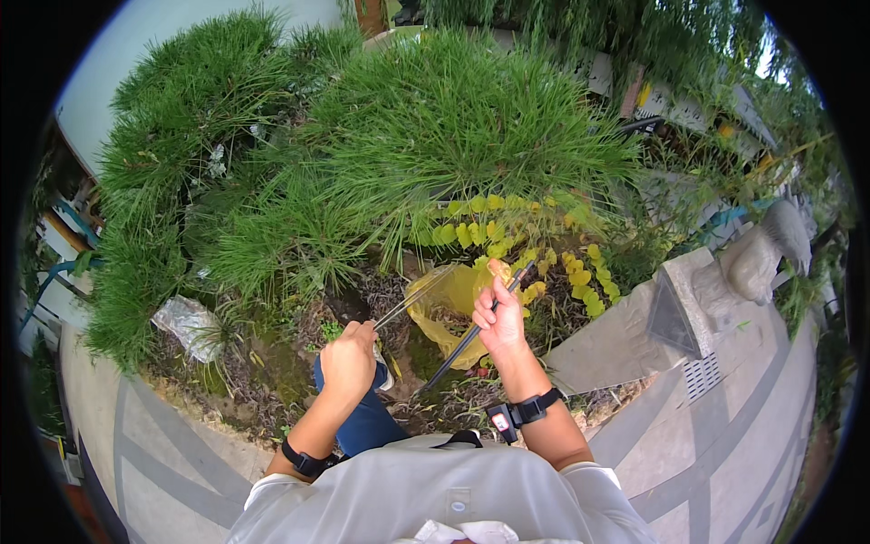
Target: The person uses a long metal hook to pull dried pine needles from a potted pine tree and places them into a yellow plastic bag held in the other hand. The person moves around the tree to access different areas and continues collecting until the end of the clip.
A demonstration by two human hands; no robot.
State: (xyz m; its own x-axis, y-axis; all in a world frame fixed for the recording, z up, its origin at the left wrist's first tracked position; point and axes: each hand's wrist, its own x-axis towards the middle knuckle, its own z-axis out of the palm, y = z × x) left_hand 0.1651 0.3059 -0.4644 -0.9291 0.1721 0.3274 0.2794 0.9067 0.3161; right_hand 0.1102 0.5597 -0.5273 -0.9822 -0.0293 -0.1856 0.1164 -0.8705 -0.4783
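My left hand (348, 360) is closed around a pair of thin metal tongs (399, 311), whose far ends reach up and right to the rim of a yellow translucent plastic bag (435, 333). My right hand (501, 319) grips a slim black rod (445, 367), which slants from low left to upper right across the bag. At the fingertips of that hand is a small orange and yellow piece (499, 268); I cannot tell what it is. The bag hangs beside the right hand with its mouth open, above soil and dry litter. Whether the right fingers also pinch the bag is hidden.
Long-needled pine branches (462, 115) spread ahead. Yellow-green leafy stems (476, 232) hang beyond the bag. A crumpled clear plastic sheet (190, 328) lies at left. A stone slab (612, 326) and carved stone figure (754, 262) stand at right. Paving (720, 449) borders the bed.
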